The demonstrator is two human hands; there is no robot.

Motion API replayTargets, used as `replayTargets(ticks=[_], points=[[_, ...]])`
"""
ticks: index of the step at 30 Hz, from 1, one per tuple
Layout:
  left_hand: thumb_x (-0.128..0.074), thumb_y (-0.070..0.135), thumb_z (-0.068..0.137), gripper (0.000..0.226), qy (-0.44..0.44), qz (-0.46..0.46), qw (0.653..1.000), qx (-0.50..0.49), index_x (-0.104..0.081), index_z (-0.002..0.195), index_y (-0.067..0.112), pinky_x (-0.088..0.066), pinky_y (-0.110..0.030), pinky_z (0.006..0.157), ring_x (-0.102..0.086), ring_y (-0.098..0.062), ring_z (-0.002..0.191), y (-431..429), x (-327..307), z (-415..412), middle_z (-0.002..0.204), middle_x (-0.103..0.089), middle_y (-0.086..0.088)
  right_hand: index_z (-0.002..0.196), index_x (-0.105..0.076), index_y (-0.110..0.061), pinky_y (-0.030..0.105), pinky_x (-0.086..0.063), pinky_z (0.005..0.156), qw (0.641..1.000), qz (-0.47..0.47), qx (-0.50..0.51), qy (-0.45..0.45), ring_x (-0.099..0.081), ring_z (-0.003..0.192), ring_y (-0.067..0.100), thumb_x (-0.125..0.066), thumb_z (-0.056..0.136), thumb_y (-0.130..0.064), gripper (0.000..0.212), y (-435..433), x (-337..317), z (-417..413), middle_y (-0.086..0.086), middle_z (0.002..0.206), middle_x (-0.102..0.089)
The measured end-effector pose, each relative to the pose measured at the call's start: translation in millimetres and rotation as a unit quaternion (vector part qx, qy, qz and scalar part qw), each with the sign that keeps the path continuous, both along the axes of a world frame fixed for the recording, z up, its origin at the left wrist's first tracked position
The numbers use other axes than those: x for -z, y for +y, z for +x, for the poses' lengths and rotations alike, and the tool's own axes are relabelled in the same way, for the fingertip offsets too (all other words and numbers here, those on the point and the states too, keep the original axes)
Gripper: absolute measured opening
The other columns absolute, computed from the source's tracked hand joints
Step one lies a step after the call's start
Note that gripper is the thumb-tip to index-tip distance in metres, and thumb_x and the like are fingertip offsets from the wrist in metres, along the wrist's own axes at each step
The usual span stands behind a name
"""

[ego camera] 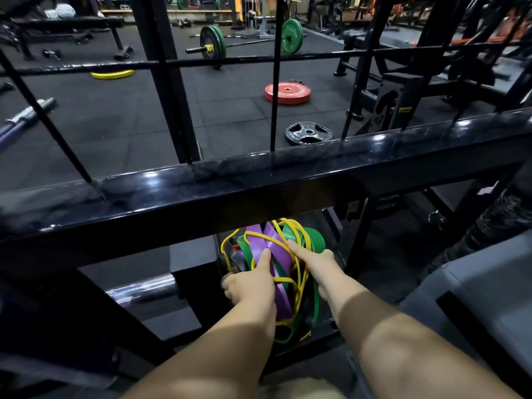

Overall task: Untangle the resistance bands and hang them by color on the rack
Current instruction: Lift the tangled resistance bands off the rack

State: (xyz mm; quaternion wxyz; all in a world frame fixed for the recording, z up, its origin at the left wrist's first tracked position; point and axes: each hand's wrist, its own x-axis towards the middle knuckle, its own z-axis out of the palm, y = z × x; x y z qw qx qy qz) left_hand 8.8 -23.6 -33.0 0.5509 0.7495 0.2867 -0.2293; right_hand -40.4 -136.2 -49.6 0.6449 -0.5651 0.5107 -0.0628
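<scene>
With left hand (250,283), right hand (313,263) in tangle (276,249): untangling.
Gripping it left; cannot tell right grip; next, tease yellow band (302,283) free.

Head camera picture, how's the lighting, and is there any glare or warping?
Head view: dim gym overall, with white glare spots along the glossy black crossbar; wide-angle warp bends that bar and splays the uprights; the tangled bands sit in shadow beneath it yet read sharp and colourful; far background equipment is soft and murky.

Bands (280,254) purple, green, yellow; rack (259,180) black; plate (287,94) seemingly red.
</scene>
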Motion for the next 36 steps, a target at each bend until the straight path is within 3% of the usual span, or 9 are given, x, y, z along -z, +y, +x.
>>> replayTargets(ticks=[3, 6, 8, 11, 15, 20, 25, 31, 36], points=[[-0.081, 0.053, 0.065, 0.102, -0.008, -0.012, 1.000, -0.004, -0.028, 0.134, -0.001, -0.047, -0.048, 0.097, -0.052, -0.039, 0.118, -3, -1, -2, 0.133, -0.046, -0.023, 0.148, -0.021, -0.011, 0.048, -0.041, 0.106, 1.000, -0.015, -0.009, -0.005, -0.047, 0.127, 0.035, -0.082, 0.058, -0.064, 0.121, 1, 1, -2, 0.014, 0.142, -0.044], [-0.078, 0.058, 0.066, 0.106, -0.023, 0.009, 0.999, 0.024, -0.026, 0.139, 0.000, -0.043, -0.048, 0.102, -0.047, -0.038, 0.124, -5, 1, -3, 0.138, -0.041, -0.022, 0.150, -0.016, -0.010, 0.045, -0.038, 0.107, 1.000, -0.025, -0.015, -0.009, -0.042, 0.132, 0.034, -0.077, 0.066, -0.063, 0.116, -1, 1, -3, 0.014, 0.147, -0.039], [-0.072, 0.062, 0.070, 0.106, -0.031, 0.033, 0.997, 0.066, -0.024, 0.145, 0.005, -0.036, -0.049, 0.108, -0.038, -0.038, 0.130, -6, 0, -6, 0.143, -0.035, -0.021, 0.150, -0.017, -0.012, 0.045, -0.040, 0.106, 0.999, -0.022, -0.021, -0.009, -0.045, 0.128, 0.034, -0.078, 0.060, -0.067, 0.122, 0, 1, -3, 0.014, 0.144, -0.042], [-0.066, 0.065, 0.075, 0.099, -0.029, 0.056, 0.993, 0.096, -0.023, 0.149, 0.016, -0.028, -0.048, 0.111, -0.027, -0.037, 0.135, -5, -2, -10, 0.146, -0.026, -0.018, 0.145, -0.022, -0.017, 0.049, -0.046, 0.100, 0.999, -0.014, -0.031, -0.004, -0.052, 0.119, 0.033, -0.080, 0.035, -0.074, 0.138, 5, 2, -2, 0.012, 0.135, -0.048], [-0.066, 0.061, 0.077, 0.089, -0.038, 0.044, 0.994, 0.092, -0.028, 0.147, 0.022, -0.028, -0.047, 0.109, -0.024, -0.035, 0.136, -4, -1, -12, 0.146, -0.022, -0.016, 0.142, -0.023, -0.018, 0.051, -0.052, 0.094, 0.999, -0.004, -0.037, -0.018, -0.057, 0.111, 0.033, -0.085, 0.016, -0.073, 0.150, 6, 4, -2, 0.012, 0.129, -0.052], [-0.070, 0.056, 0.077, 0.087, -0.049, 0.004, 0.996, 0.078, -0.028, 0.144, 0.018, -0.042, -0.047, 0.102, -0.042, -0.039, 0.123, -6, 2, -14, 0.141, -0.024, -0.015, 0.141, -0.023, -0.019, 0.052, -0.052, 0.093, 0.999, -0.009, -0.045, -0.008, -0.057, 0.112, 0.034, -0.085, 0.024, -0.068, 0.142, 5, 3, -5, 0.013, 0.130, -0.052], [-0.079, 0.046, 0.072, 0.095, -0.039, -0.034, 0.999, 0.013, -0.023, 0.140, 0.012, -0.043, -0.044, 0.099, -0.046, -0.035, 0.123, -7, 1, -15, 0.139, -0.036, -0.018, 0.139, -0.026, -0.019, 0.051, -0.053, 0.092, 0.999, -0.012, -0.040, -0.017, -0.058, 0.109, 0.032, -0.086, 0.028, -0.064, 0.134, 6, 1, -6, 0.012, 0.126, -0.053], [-0.079, 0.045, 0.073, 0.095, -0.019, -0.066, 0.998, 0.002, -0.017, 0.139, 0.016, -0.042, -0.037, 0.080, -0.045, -0.026, 0.096, -7, 0, -21, 0.128, -0.047, -0.018, 0.142, -0.025, -0.019, 0.051, -0.052, 0.093, 0.999, -0.011, -0.032, -0.032, -0.057, 0.111, 0.031, -0.087, 0.033, -0.060, 0.132, 8, 2, -8, 0.011, 0.127, -0.053], [-0.081, 0.038, 0.073, 0.096, -0.046, -0.099, 0.994, -0.012, -0.015, 0.142, 0.026, -0.043, -0.039, 0.089, -0.051, -0.030, 0.117, -2, 6, -25, 0.141, -0.043, -0.010, 0.144, -0.024, -0.018, 0.050, -0.051, 0.094, 0.999, -0.017, -0.028, -0.033, -0.056, 0.113, 0.031, -0.088, 0.041, -0.057, 0.127, 8, 4, -9, 0.011, 0.129, -0.052]])
